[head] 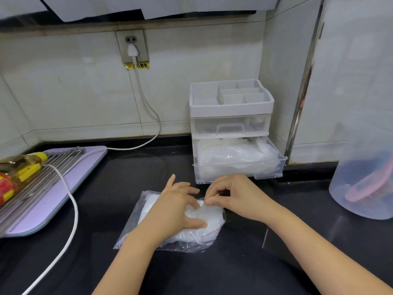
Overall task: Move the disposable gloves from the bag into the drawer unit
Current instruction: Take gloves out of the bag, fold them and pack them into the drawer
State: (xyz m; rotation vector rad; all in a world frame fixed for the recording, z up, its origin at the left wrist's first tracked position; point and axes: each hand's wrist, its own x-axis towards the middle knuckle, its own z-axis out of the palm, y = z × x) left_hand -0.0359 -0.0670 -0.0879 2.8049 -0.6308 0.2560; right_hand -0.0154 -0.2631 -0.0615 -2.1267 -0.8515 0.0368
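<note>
Right hand (234, 194): thumb and forefinger curled in, tips together, pinching thin white film at the right end of the bag (136, 222). This looks like the top of the disposable gloves (210, 218) where they bulge at the mouth, though it may be the bag's own lip; too crumpled to be sure. Left hand (178, 207): fingers spread and fairly straight, palm down, pressing the bag flat to the black counter (106, 262); it holds nothing. The bag lies roughly crosswise in front of the person, its long axis left to right, sealed end left, red-lined mouth right, so the wad comes out toward the right hand. Both forearms reach in from below, converging on the bag. The drawer unit (231, 107) stands against the wall just beyond the right hand; its lower drawer (282, 160) is pulled out toward the person and already holds clear plastic film, its front edge near the knuckles. The right hand is the nearer one. Judgement: pull right to free the wad, then a short lift forward over the drawer's front.
</note>
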